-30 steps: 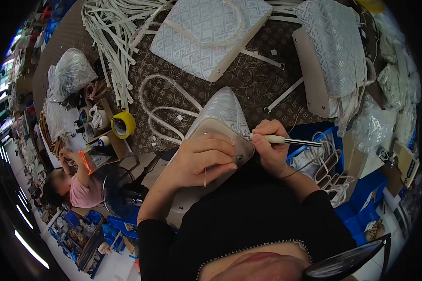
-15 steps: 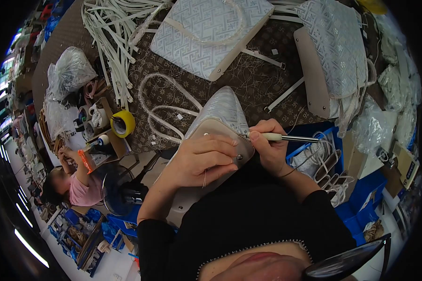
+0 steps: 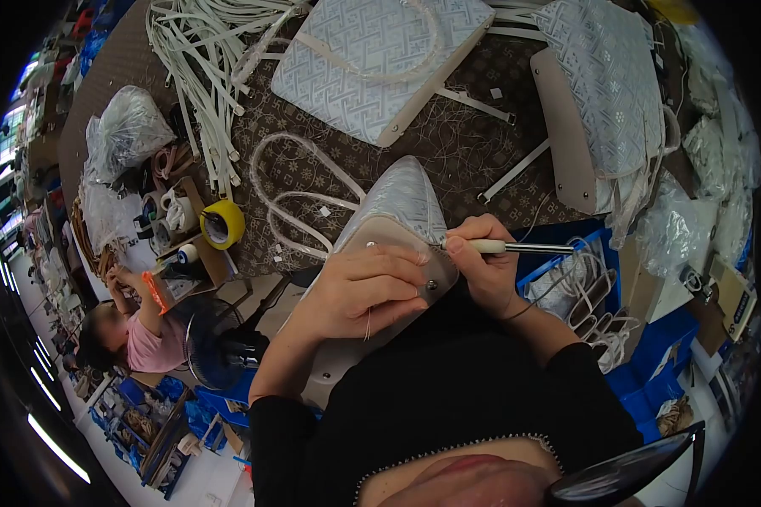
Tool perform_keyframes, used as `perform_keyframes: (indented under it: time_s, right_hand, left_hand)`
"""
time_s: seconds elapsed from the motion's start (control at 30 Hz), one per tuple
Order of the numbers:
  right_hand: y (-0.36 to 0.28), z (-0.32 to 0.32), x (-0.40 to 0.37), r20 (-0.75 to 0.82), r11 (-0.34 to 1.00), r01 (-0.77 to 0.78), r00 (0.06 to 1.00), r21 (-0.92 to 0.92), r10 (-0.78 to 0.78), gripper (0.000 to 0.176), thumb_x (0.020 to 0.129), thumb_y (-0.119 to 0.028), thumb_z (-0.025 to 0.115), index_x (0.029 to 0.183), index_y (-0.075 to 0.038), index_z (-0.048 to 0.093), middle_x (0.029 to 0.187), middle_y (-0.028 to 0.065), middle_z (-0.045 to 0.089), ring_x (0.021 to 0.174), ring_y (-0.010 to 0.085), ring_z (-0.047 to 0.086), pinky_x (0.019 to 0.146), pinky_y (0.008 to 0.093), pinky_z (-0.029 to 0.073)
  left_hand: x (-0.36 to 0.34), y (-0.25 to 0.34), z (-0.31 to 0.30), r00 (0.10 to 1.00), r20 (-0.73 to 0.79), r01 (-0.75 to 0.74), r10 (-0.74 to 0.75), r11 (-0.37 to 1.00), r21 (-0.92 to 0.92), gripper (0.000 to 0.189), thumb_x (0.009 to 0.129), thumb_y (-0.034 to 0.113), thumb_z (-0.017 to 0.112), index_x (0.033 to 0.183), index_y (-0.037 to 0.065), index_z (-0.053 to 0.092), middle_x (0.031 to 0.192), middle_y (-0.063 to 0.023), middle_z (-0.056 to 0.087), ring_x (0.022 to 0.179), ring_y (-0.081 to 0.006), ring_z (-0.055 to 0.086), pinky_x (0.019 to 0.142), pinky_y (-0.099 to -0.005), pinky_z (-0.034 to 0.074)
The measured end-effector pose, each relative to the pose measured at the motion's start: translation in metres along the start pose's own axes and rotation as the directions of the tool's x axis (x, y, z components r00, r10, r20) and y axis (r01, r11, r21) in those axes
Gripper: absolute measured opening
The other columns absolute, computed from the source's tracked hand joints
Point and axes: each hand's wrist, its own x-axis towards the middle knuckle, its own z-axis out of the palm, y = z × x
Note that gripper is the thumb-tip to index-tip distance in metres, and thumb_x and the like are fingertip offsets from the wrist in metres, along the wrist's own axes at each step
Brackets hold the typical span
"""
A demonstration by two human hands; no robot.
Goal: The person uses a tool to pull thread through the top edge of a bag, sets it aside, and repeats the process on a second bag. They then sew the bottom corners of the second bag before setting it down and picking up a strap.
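A handbag (image 3: 402, 194) with a pale woven pattern and a beige base lies tilted in front of me, its base facing my body. My left hand (image 3: 368, 287) rests on that base with bent fingers, gripping the bag; its thumb is hidden. A thin thread (image 3: 368, 324) hangs below the fingers. My right hand (image 3: 489, 266) is closed around an awl (image 3: 537, 250) with a white handle and a metal rear end. The awl's tip is at the seam between base and patterned side. Two clear-wrapped bag handles (image 3: 292, 198) loop out onto the table.
Two similar bags, one flat (image 3: 380, 63) and one on its side (image 3: 604, 101), lie on the brown patterned tablecloth (image 3: 448, 144). White straps (image 3: 199, 76), yellow tape (image 3: 221, 224) and a blue bin (image 3: 613, 270) surround me. A person in pink (image 3: 148, 342) sits left beyond a fan (image 3: 216, 346).
Almost nothing differs. The right hand and awl have shifted very slightly at the seam; the left hand stays on the bag's base.
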Motion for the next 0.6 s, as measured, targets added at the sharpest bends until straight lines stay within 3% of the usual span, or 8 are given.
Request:
perform_keyframes:
  time_s: [0.6]
  right_hand:
    - [0.0000,-0.0009,0.0020,0.019,0.999,-0.010,1.000,-0.035,0.011,0.006,0.082,-0.006,0.062,0.086,-0.003,0.059,0.074,0.0010,0.056,0.066,0.0037,0.048,0.059,0.0181,0.039]
  left_hand:
    - [0.0006,0.0003,-0.0016,1.000,-0.007,-0.008,0.008,1.000,0.001,0.020,0.066,0.008,0.076,0.076,0.006,0.059,0.083,-0.0052,0.064,0.091,-0.0245,0.063,0.073,-0.0328,0.051]
